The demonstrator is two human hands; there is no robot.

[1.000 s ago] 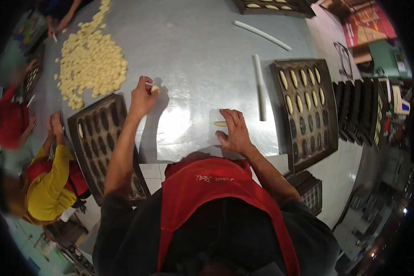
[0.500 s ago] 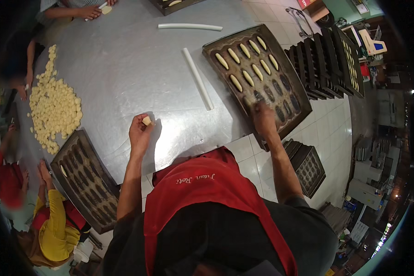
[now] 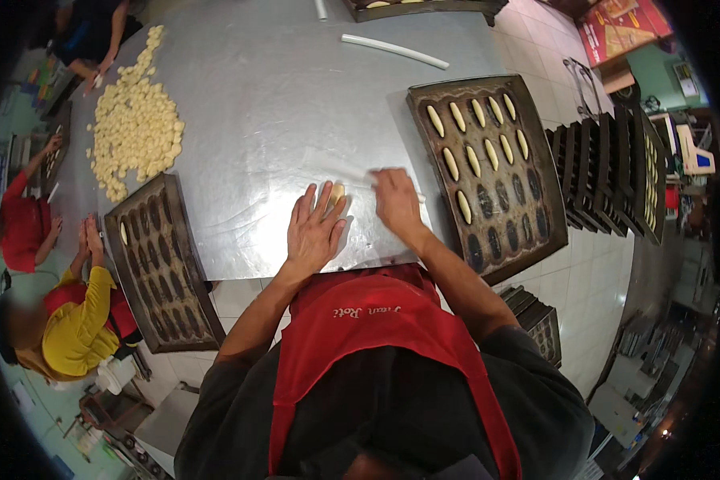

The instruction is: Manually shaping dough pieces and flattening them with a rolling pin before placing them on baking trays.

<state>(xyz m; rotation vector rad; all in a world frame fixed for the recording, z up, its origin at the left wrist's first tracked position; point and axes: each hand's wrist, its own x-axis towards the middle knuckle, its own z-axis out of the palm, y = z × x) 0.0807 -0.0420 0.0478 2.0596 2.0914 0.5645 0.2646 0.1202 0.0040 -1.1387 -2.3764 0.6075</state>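
Observation:
My left hand point(image 3: 315, 227) lies flat on the metal table, its fingers spread. A small piece of pale dough point(image 3: 338, 193) rests at its fingertips. Beside it, my right hand point(image 3: 398, 205) is closed around a white rod point(image 3: 352, 171), which is smeared by motion and held low over the tabletop. To the right stands a dark moulded baking tray point(image 3: 488, 258). Slim, spindle-shaped dough pieces point(image 3: 473, 161) fill its two far rows, and one more dough piece point(image 3: 464, 206) sits at the left of the third row.
A heap of dough balls point(image 3: 136, 128) covers the table's left side. Below it is another moulded tray point(image 3: 162, 268) with one dough piece. Another white rod point(image 3: 396, 51) lies toward the back. Stacked trays point(image 3: 608, 172) stand at right. Co-workers point(image 3: 76, 320) are along the left.
My right hand has left the tray, where a dough piece now lies in the third row, and has taken hold of the white rod. My left hand has opened flat beside its dough.

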